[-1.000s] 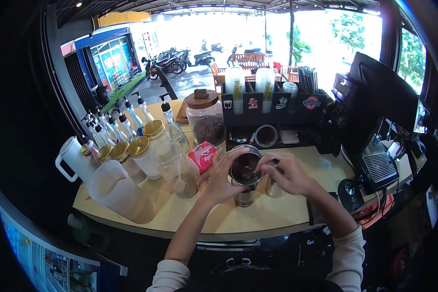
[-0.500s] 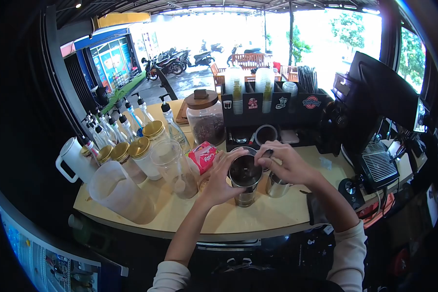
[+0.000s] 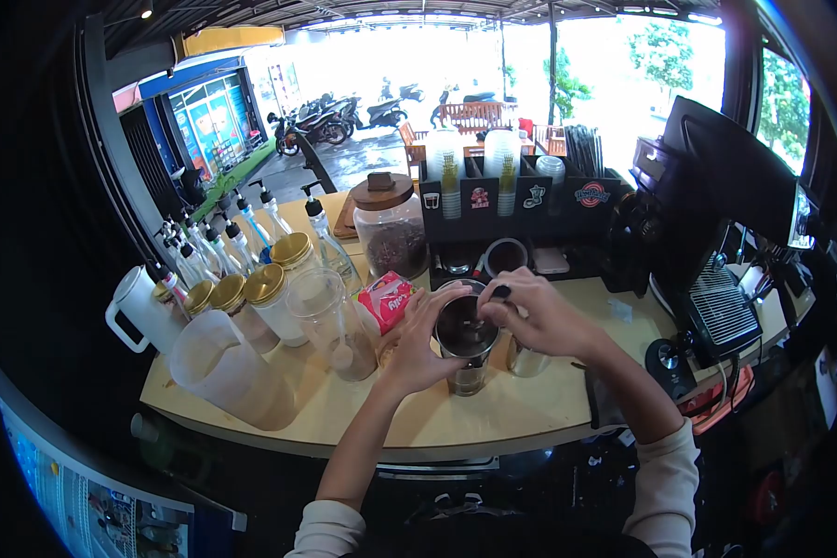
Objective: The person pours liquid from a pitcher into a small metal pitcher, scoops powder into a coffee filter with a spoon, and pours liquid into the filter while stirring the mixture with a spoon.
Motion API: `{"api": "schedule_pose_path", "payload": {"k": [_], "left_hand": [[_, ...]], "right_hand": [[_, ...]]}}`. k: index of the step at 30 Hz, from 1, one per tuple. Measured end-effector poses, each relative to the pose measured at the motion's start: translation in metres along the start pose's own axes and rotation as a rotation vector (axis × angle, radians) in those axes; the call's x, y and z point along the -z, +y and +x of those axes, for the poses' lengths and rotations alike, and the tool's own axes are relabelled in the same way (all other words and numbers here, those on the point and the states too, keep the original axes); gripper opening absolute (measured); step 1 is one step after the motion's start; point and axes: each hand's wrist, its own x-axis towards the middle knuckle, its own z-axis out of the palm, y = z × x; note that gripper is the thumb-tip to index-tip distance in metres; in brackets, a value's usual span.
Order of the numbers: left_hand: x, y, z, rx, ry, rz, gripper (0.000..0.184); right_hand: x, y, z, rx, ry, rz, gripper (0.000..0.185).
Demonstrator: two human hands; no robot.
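A steel mixing cup (image 3: 463,340) stands upright near the middle of the counter, its open mouth facing me. Curled around its left side is my left hand (image 3: 418,349), thumb and fingers on the wall near the rim. My right hand (image 3: 539,314) is over the cup's right rim, fingers pinched together and pointing into the mouth. Whatever the pinch holds is hidden by the fingers. A dark ring shows on that hand. Beneath my right hand stands a smaller metal cup (image 3: 527,361), partly covered. A pink and white packet (image 3: 386,302) lies beside my left fingers.
Left of my hands are a clear pitcher (image 3: 330,325) with a spoon, a frosted jug (image 3: 219,363), gold-lidded jars (image 3: 265,284) and several pump bottles (image 3: 318,223). Behind stand a wooden-lidded jar (image 3: 391,232) and a black cup organizer (image 3: 521,209). A coffee machine (image 3: 716,298) is at right.
My right hand has shifted slightly left and down, its fingers now further over the steel cup's mouth. My left hand keeps its hold on the cup.
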Motion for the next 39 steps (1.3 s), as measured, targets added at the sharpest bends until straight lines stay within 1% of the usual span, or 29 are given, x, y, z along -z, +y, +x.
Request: {"api": "schedule_pose_path", "payload": {"k": [1, 2, 4, 8, 11, 13, 15, 17, 18, 19, 21, 22, 23, 25, 26, 28, 29, 31, 35, 37, 39], "left_hand": [[0.001, 0.001, 0.000, 0.003, -0.005, 0.003, 0.081], [0.001, 0.002, -0.001, 0.005, -0.009, 0.006, 0.081], [0.003, 0.001, 0.000, 0.008, -0.012, 0.001, 0.081], [0.004, 0.001, 0.000, 0.011, -0.033, -0.011, 0.081], [0.004, 0.003, 0.000, 0.048, -0.028, -0.066, 0.081], [0.002, 0.001, 0.000, 0.033, -0.031, -0.073, 0.081], [0.002, 0.002, -0.001, 0.018, -0.036, -0.078, 0.081], [0.002, 0.004, -0.002, 0.072, -0.035, -0.084, 0.081], [0.002, 0.004, -0.002, 0.073, -0.033, -0.084, 0.081], [0.002, 0.003, -0.002, 0.074, -0.032, -0.094, 0.081], [0.001, 0.001, -0.001, 0.072, -0.031, -0.105, 0.081], [0.001, 0.000, -0.001, 0.068, -0.024, -0.100, 0.080], [0.001, 0.000, -0.002, 0.066, -0.018, -0.094, 0.080], [0.003, 0.003, -0.002, 0.056, -0.023, -0.083, 0.079], [0.003, 0.004, -0.002, 0.045, -0.027, -0.075, 0.079], [0.002, 0.004, -0.002, 0.051, -0.018, -0.093, 0.079], [0.002, 0.004, -0.002, 0.057, -0.013, -0.110, 0.079], [0.004, 0.003, 0.000, 0.071, -0.024, -0.131, 0.079], [0.005, 0.002, 0.002, 0.093, -0.045, -0.181, 0.081], [0.003, 0.002, 0.001, 0.087, -0.048, -0.177, 0.081], [0.003, 0.002, 0.001, 0.082, -0.050, -0.169, 0.081]], "right_hand": [[0.001, 0.002, 0.001, 0.046, 0.052, -0.023, 0.012], [0.002, 0.003, 0.001, 0.045, 0.051, -0.023, 0.012], [0.005, 0.002, 0.002, 0.039, -0.046, 0.018, 0.012], [0.009, 0.000, 0.004, 0.070, -0.073, -0.015, 0.015], [0.010, 0.005, 0.008, 0.062, -0.070, 0.048, 0.015], [-0.001, 0.003, 0.006, 0.130, -0.122, 0.033, 0.016], [0.003, 0.004, 0.008, 0.130, -0.130, -0.017, 0.016], [0.009, 0.008, 0.010, 0.076, -0.054, 0.025, 0.017], [0.009, 0.004, 0.009, -0.030, -0.081, 0.130, 0.017], [0.005, 0.002, 0.008, -0.029, -0.082, 0.130, 0.017], [-0.006, -0.005, 0.005, 0.004, -0.049, 0.067, 0.017], [-0.005, -0.013, 0.006, 0.028, -0.027, 0.045, 0.011], [-0.004, -0.011, 0.006, 0.029, -0.027, 0.046, 0.011], [0.001, -0.004, 0.007, 0.032, -0.074, -0.056, 0.011], [0.004, -0.002, 0.008, 0.033, -0.075, -0.057, 0.011], [0.011, 0.001, 0.013, 0.084, -0.077, 0.059, 0.016], [0.013, 0.001, 0.016, 0.085, -0.077, 0.058, 0.016], [0.017, -0.002, 0.019, 0.117, -0.117, -0.057, 0.016], [0.012, -0.008, 0.019, 0.116, -0.133, -0.056, 0.017], [-0.001, -0.008, 0.016, 0.209, -0.102, -0.017, 0.016], [-0.001, -0.003, 0.018, 0.226, -0.076, -0.023, 0.015]]}}
